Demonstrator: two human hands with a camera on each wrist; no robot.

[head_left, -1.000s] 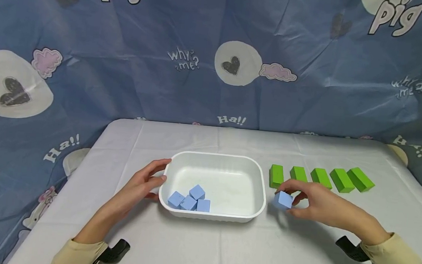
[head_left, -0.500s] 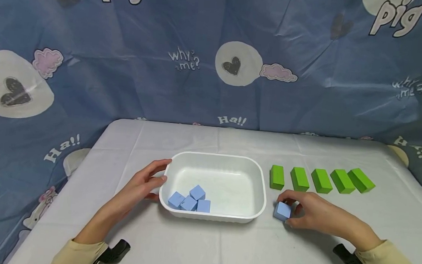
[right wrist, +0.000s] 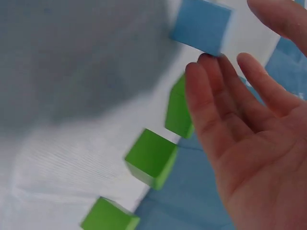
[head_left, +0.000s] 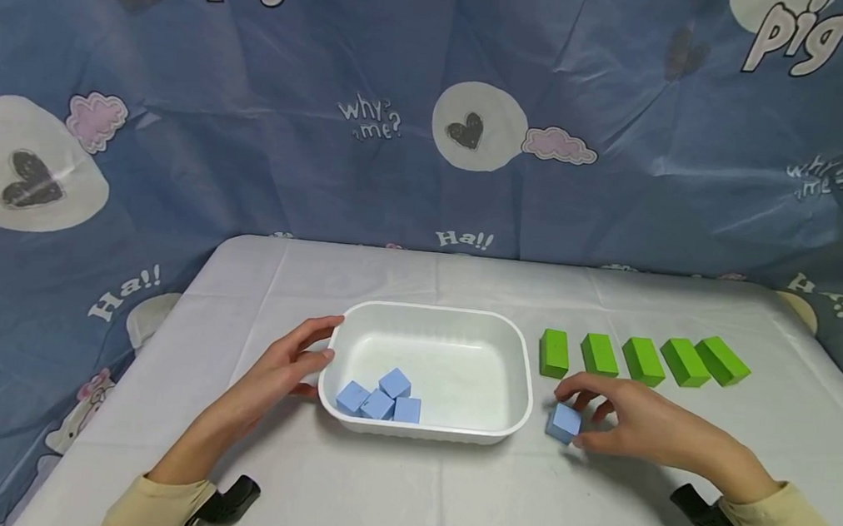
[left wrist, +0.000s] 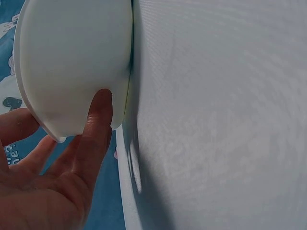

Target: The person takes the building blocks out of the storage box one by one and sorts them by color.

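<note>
The right hand (head_left: 626, 419) is wide by a blue cube (head_left: 564, 423), with long green blocks (head_left: 643, 360) beyond, while the left hand (head_left: 279, 369), fingers spread, touches a white plastic tub (head_left: 468, 376).

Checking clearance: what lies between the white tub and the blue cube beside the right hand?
Just bare white cloth separates tub and cube in the head view.

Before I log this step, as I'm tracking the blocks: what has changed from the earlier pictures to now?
The blue block that the right hand held came down onto the white table; the hand then loosened, seemingly letting go. Unchanged: the left hand at the white tray, the four blue blocks inside, the five green blocks.
</note>
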